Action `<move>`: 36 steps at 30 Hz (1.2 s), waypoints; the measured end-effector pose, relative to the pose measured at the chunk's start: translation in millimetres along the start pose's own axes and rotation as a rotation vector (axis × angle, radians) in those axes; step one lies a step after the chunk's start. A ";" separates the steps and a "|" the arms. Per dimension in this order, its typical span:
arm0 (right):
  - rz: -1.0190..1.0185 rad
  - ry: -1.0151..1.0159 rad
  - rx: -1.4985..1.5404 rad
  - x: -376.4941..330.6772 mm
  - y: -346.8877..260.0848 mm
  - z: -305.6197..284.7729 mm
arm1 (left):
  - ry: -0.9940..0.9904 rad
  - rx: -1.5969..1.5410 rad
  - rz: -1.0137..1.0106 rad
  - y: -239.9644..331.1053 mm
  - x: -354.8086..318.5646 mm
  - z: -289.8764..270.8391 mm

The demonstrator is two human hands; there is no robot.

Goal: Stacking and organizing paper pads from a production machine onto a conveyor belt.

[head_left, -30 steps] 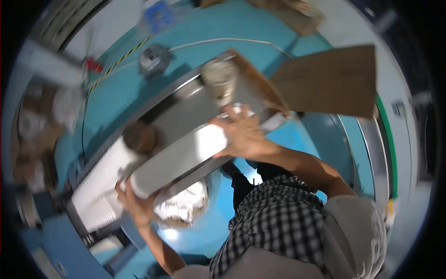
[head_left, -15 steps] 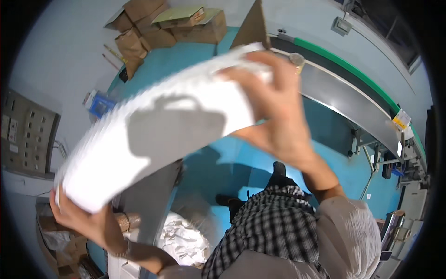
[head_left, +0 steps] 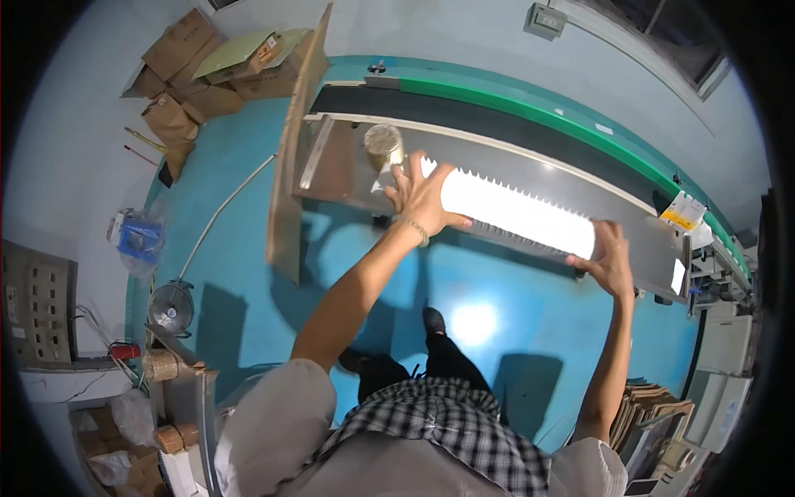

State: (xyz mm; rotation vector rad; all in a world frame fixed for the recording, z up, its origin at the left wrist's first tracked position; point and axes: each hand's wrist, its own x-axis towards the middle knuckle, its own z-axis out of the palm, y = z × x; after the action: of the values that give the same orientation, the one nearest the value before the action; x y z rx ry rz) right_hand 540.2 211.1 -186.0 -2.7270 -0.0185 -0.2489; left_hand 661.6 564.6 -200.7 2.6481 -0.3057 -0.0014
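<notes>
A long white stack with saw-toothed long edges [head_left: 515, 209] lies over the grey metal worktop [head_left: 642, 224], between my two hands. I cannot make out what its pieces are. At its left end my left hand [head_left: 421, 199] grips it, fingers over the far side and thumb along the near edge. My right hand [head_left: 610, 258] is closed round the right end, with the thumb at the near corner. Just beyond my left hand stands a roll of clear yellowish tape [head_left: 383, 145].
Behind the worktop runs a black conveyor belt [head_left: 489, 132] with a green rail [head_left: 530, 112]. An upright cardboard panel [head_left: 290, 166] borders the left end. Cardboard boxes [head_left: 248, 66] are piled far left, a fan [head_left: 171, 308] stands near left, and flattened cardboard [head_left: 650, 414] sits near right.
The white stack, held up close and tilted before, is now lower, over the metal worktop to the right. Both hands have moved with it, and my view has turned toward the bench.
</notes>
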 end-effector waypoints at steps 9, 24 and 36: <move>0.500 -0.012 0.409 51.5 169.9 47.9 | 0.105 -0.362 -0.346 -66.5 135.2 82.7; 0.493 0.004 0.572 53.6 116.1 105.7 | 0.452 -0.172 0.135 -74.5 9.6 75.3; 0.558 0.076 0.444 51.4 100.4 92.1 | -0.124 -0.490 0.395 -25.5 39.7 151.0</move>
State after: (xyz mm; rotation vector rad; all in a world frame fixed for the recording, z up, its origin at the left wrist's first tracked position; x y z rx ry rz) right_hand 611.4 153.7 -299.3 -2.1735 0.6210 -0.1597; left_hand 697.7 509.4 -344.6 2.0721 -0.7602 -0.1005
